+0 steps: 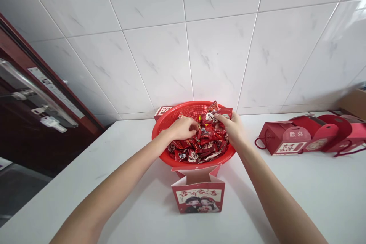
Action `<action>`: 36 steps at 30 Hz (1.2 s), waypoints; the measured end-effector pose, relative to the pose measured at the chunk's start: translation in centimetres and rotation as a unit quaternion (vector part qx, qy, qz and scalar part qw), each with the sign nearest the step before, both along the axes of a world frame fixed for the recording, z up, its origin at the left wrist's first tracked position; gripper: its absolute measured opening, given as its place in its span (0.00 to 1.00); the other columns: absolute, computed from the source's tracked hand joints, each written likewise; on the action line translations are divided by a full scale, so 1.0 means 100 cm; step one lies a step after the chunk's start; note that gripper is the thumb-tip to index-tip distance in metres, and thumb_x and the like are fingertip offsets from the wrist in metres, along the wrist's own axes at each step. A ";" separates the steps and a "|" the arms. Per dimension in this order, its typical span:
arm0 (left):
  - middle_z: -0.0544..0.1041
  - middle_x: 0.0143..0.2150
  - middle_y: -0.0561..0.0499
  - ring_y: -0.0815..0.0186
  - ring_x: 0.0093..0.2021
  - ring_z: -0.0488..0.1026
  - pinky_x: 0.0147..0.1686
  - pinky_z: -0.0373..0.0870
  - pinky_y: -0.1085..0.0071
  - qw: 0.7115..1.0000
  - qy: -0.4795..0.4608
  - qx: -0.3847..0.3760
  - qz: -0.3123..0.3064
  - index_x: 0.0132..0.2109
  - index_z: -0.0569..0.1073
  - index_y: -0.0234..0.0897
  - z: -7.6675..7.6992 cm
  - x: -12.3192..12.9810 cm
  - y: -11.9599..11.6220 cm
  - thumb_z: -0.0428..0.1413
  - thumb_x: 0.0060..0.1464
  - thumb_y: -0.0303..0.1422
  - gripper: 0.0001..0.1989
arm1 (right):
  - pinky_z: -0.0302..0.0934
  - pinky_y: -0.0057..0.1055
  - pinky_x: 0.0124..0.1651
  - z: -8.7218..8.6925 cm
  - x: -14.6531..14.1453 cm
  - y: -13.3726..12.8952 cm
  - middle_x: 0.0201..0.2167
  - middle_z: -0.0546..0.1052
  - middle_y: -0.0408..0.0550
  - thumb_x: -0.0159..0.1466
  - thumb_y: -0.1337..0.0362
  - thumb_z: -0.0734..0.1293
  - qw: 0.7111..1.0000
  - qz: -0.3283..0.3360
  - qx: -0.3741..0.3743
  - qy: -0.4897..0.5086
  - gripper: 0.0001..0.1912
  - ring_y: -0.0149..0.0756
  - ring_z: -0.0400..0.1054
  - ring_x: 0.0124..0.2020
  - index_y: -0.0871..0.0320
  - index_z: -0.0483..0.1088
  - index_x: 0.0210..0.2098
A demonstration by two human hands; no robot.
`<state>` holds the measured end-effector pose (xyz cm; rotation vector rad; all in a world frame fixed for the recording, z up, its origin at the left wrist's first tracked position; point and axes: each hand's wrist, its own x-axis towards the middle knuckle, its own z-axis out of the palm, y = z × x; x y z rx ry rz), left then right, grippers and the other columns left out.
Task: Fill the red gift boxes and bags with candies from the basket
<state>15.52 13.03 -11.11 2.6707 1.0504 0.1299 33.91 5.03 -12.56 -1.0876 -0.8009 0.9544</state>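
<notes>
Left hand [184,127] of the person hovered over or touched the candies near the middle of the frame, its fingers curled inward; whether anything was caught between them could not be told. Right hand [233,127] reached over the right rim of the same red basket [166,122], its thumb pressed on a red candy packet [211,117] with a white label, gripping it at the basket's upper right.

Wrapped candies [207,135], mostly red, lay heaped in the basket, which stood on the white counter [128,213] at the centre of the frame. Just below it, at the lower centre, an open gift box [198,198] stood upright, its top flaps spread and two cartoon figures printed on its front.

Part of another red box [164,111] showed behind the basket's upper left rim. Red gift boxes [290,137] with cords stood in a row at the right of the frame, near a brown cardboard box [354,103] at the right edge. Marbled tiles [217,57] covered the wall behind, and a dark red door [25,129] filled the left side.
</notes>
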 end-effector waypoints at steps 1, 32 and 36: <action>0.81 0.35 0.50 0.59 0.37 0.77 0.37 0.70 0.68 0.999 0.021 -0.030 -0.020 0.35 0.80 0.40 -0.001 0.000 -0.001 0.56 0.49 0.27 0.09 | 0.57 0.28 0.21 0.000 0.000 0.000 0.18 0.70 0.37 0.49 0.57 0.75 1.000 -0.001 0.001 0.000 0.15 0.30 0.61 0.19 0.54 0.66 0.27; 0.83 0.42 0.45 0.57 0.42 0.78 0.46 0.73 0.63 0.937 -0.299 -0.176 0.046 0.45 0.81 0.36 0.001 -0.008 0.010 0.65 0.47 0.43 0.20 | 0.60 0.27 0.21 -0.002 0.002 0.002 0.19 0.72 0.37 0.49 0.57 0.75 1.000 0.011 0.001 -0.004 0.16 0.30 0.64 0.18 0.56 0.68 0.31; 0.83 0.48 0.44 0.56 0.48 0.78 0.52 0.72 0.60 0.866 -0.463 -0.159 0.098 0.42 0.82 0.37 0.006 -0.006 0.009 0.69 0.44 0.45 0.20 | 0.60 0.28 0.21 -0.004 0.002 0.003 0.19 0.72 0.38 0.50 0.57 0.74 1.000 -0.002 -0.003 -0.023 0.15 0.31 0.64 0.18 0.56 0.69 0.32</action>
